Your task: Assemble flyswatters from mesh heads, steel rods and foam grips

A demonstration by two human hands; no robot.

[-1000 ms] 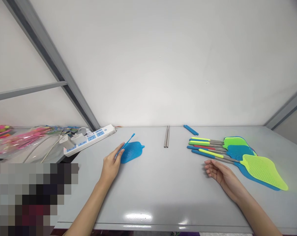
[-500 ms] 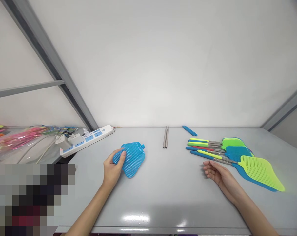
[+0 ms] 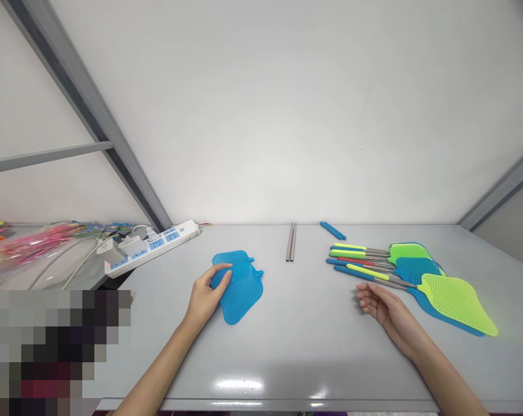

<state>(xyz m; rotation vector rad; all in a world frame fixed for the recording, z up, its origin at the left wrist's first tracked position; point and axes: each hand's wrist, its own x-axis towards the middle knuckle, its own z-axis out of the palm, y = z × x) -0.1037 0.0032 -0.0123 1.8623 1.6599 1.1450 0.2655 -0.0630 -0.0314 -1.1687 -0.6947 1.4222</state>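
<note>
Tilted over its neighbour half a second ago, the front blue swatter head [image 3: 244,303] has since come down flatter and nearer to me, and both necks now show separately, pointing right. My left hand [image 3: 209,286] has moved with it; my right has kept its pose.

Position of pieces: the front head overlaps the rear blue swatter head [image 3: 230,258], both on the left half of the grey table [image 3: 305,341].

Left hand: thumb and index finger rest on the blue mesh at its left side. I cannot tell whether they pinch a head or merely lie against it; the other fingers are mostly hidden.

Right hand [image 3: 380,306]: holding nothing, fingers loosely curled, at the table just in front of the handles of the assembled swatters.

Further items noted: two metal rods [image 3: 291,242] lie side by side to the right of the heads. Beyond them, near the wall [image 3: 279,144], are blue grips [image 3: 333,231] lying together. At right, assembled swatters [image 3: 458,300] overlap, handles leftward, a yellow-green head uppermost at the front. At left, a white power strip [image 3: 157,249] carries plugs, with pink items [image 3: 45,242] in clear plastic farther out.
</note>
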